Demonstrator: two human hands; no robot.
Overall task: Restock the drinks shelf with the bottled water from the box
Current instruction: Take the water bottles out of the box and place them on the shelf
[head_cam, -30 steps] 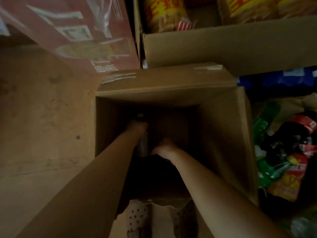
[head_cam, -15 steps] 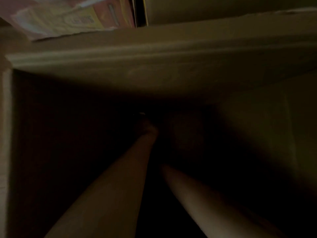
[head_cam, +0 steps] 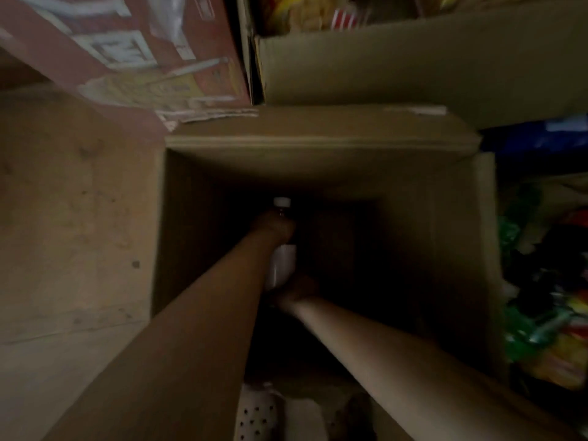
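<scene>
Both my arms reach down into a deep, dark cardboard box (head_cam: 318, 144) on the floor. My left hand (head_cam: 273, 226) grips a water bottle (head_cam: 282, 261) near its neck; the white cap shows above my fingers and the pale body below them. My right hand (head_cam: 297, 289) is lower in the box, by the bottle's bottom end, and the dark hides its fingers and whatever they hold. No other bottles can be made out in the shadow.
A red printed carton (head_cam: 133, 52) stands at the back left. An open cardboard box (head_cam: 413, 65) of yellow snack packs is behind. Blue packaging (head_cam: 541, 141) and a heap of green and red wrapped goods (head_cam: 541, 297) lie right. Bare floor (head_cam: 70, 218) lies left.
The view pulled back out of the dark box interior after dipping into it. The bottle in my left hand now shows its white cap and pale body more plainly.
</scene>
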